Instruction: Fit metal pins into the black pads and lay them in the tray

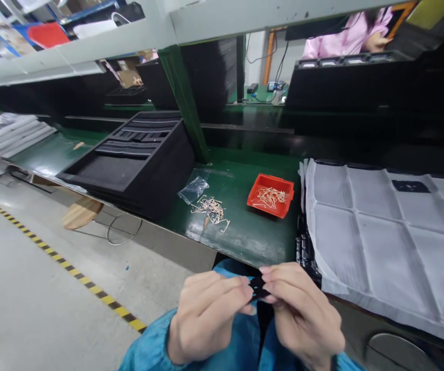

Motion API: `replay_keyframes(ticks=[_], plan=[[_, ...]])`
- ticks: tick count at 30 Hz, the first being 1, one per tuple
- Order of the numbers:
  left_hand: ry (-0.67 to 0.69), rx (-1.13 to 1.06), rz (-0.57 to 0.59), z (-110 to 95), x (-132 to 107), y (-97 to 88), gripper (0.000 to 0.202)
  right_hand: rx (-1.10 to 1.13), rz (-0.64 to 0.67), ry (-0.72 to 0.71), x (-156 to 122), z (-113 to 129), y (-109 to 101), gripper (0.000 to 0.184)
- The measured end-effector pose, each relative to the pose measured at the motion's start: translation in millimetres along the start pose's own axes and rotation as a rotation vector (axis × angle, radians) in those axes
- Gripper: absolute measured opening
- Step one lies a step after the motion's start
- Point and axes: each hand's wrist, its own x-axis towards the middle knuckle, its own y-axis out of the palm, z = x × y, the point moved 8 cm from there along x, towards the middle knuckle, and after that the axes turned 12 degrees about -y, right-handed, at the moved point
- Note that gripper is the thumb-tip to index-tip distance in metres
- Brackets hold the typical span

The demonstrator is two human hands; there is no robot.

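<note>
Between my two hands, just in front of the bench edge, is a small flat black part [258, 288] with little holes in it. My left hand [212, 314] pinches its left end, and the fingers of my right hand [302, 309] close on its right end. Most of the part is covered by my fingers. Beyond them on the green bench [241, 242], a loose pile of small thin pale pieces [212, 208] lies beside a clear plastic bag [194, 189]. A red bin [258, 206] to the right holds more thin pale strips [270, 198].
Black foam-lined boxes [155, 180] stand at the left. White sheeting [380, 247] covers stacked trays at the right, with a similar black part [411, 186] on top. A green post [185, 98] rises behind. A person in a pink sleeve [333, 38] works across the bench.
</note>
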Motion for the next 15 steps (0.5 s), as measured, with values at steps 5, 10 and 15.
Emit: replay_keyframes(ticks=[5,10,15], plan=[[-0.416,-0.101,0.192,56,-4,19.2,0.010,0.062,-0.050,0.211,-18,-37,12,0.021],[-0.876,-0.084,0.254,206,81,54.1,0.019,-0.132,0.000,0.460,-54,-97,35,0.022],[-0.893,-0.008,0.216,272,237,111.9,0.033,-0.111,0.080,0.436,-72,-120,57,0.027]])
